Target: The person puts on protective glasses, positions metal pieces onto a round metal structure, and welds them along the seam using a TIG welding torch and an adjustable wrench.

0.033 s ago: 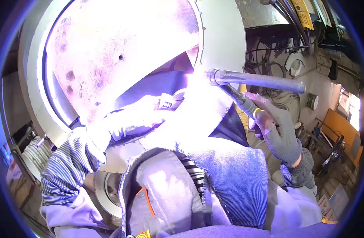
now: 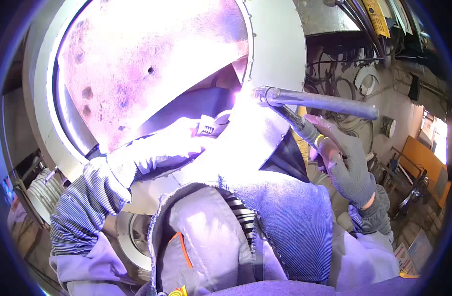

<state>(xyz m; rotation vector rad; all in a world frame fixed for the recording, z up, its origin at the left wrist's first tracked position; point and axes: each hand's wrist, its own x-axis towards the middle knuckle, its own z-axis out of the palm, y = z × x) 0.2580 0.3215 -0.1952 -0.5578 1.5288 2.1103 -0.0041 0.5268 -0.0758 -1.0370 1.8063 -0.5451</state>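
My right hand, in a grey knit glove, is closed around the handle of a welding torch. The torch's long metal tube points out to the right; its head is at a bright arc on the ring's lower right edge. My left hand, gloved and washed out by glare, rests low across the ring. It is closed on a metal tool that looks like an adjustable wrench, its rounded jaw near the arc. Behind stands a large pale flanged ring around a scuffed metal plate with a small hole.
Denim cloth and a grey garment cover the space before me. At left is a ribbed white coil. Hoses and cables hang on the right wall, with an orange panel farther right. A smaller ring lies below my left arm.
The arc glare is weaker now, so more of the plate's surface shows. The torch has shifted very slightly, and both hands stay almost in place.
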